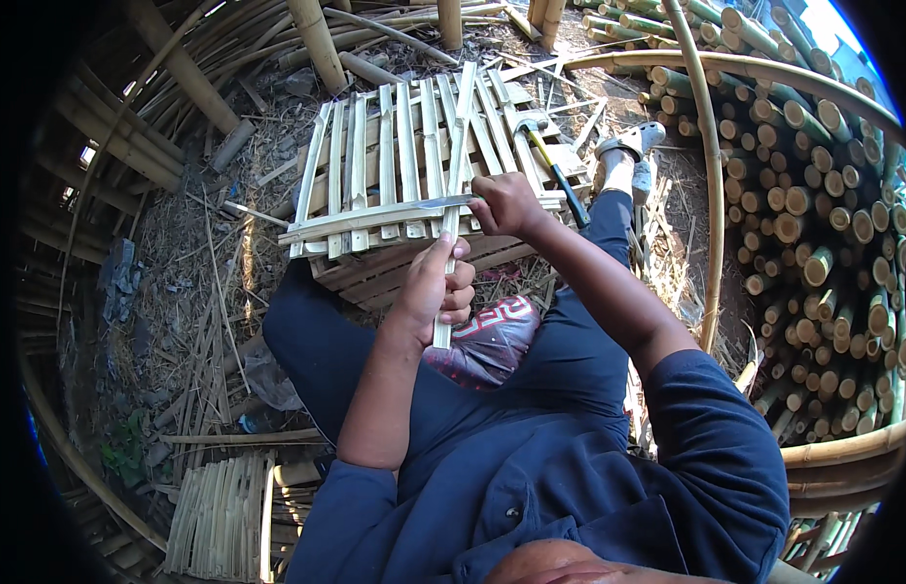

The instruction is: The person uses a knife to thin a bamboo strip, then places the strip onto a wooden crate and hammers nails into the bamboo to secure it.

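My left hand [435, 287] is closed around the lower part of a long, pale split bamboo strip [463, 127], which slants up and away from me. My right hand [509, 205] grips a knife [443, 202] by its handle, mostly hidden in the fist. The blade points left and lies across the strip just above my left hand. Beneath and beyond them is a slatted bamboo panel [360, 161], with spaced slats and a crosspiece along its near edge. A hammer [548, 161] with a dark grip and a yellowish shaft rests at the panel's right side.
Stacked bamboo poles [794, 229] fill the right, cut ends facing me. A curved bamboo pole [711, 175] stands before them. Bamboo posts [317, 44] rise at the back. A bundle of slats [217, 516] lies lower left. Shavings and scraps litter the ground around my outstretched leg.
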The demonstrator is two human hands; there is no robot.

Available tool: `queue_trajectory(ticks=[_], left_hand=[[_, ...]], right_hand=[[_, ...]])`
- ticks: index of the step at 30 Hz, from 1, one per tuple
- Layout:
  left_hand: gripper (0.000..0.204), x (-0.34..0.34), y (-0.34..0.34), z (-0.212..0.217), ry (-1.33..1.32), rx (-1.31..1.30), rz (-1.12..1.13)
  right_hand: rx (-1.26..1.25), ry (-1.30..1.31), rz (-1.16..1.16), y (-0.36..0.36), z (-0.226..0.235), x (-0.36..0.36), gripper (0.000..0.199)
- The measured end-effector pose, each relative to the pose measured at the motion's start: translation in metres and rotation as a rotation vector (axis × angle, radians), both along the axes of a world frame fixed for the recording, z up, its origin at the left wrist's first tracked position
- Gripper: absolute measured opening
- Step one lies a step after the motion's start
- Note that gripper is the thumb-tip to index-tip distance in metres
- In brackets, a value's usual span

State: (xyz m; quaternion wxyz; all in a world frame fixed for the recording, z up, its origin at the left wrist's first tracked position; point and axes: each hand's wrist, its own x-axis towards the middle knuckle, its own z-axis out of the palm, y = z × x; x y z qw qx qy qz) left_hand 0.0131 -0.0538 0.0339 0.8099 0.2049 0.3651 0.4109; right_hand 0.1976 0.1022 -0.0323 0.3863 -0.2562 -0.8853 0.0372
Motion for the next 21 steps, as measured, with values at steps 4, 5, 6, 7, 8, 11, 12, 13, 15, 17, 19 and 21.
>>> queue_trajectory(ticks=[4,5,6,7,8,11,12,13,15,17,19,21], left_hand=[[0.029,0.007,-0.001,0.006,-0.012,0.016,-0.063],[0.029,0.006,-0.002,0.010,-0.014,0.015,-0.076],[0.029,0.005,-0.002,0.008,-0.001,0.007,-0.045],[0.030,0.004,-0.002,0.003,0.011,-0.002,-0.015],[0.030,0.005,-0.001,-0.001,0.012,-0.013,0.013],[0.032,-0.001,0.003,0.000,0.082,0.052,-0.002],[0.033,-0.003,0.004,0.000,0.105,0.073,0.000],[0.034,-0.002,0.004,0.001,0.139,0.076,0.026],[0.034,0.006,0.000,0.005,0.162,0.077,0.004],[0.032,0.013,-0.007,0.008,0.171,0.071,-0.003],[0.032,0.016,-0.009,0.012,0.138,0.085,-0.009],[0.033,0.021,-0.016,0.019,0.102,0.078,-0.036]], right_hand=[[0.005,-0.010,-0.344,0.043,-0.005,0.034,0.035],[-0.007,-0.034,-0.316,0.047,0.004,0.036,0.039],[-0.050,-0.104,-0.329,0.044,0.009,0.032,0.041],[-0.091,-0.129,-0.341,0.040,0.011,0.026,0.041],[-0.132,-0.166,-0.356,0.030,0.017,0.019,0.042],[-0.027,-0.066,-0.142,-0.001,0.016,0.013,0.034],[0.008,-0.038,-0.060,-0.014,0.012,0.007,0.031],[0.028,-0.021,-0.027,-0.021,0.008,0.002,0.028],[0.061,0.050,-0.007,-0.024,0.000,0.000,0.022],[0.193,0.086,0.045,-0.007,-0.007,0.004,0.024],[0.135,0.070,-0.182,0.010,-0.014,0.008,0.025],[0.090,0.093,-0.429,0.040,-0.019,0.025,0.028]])
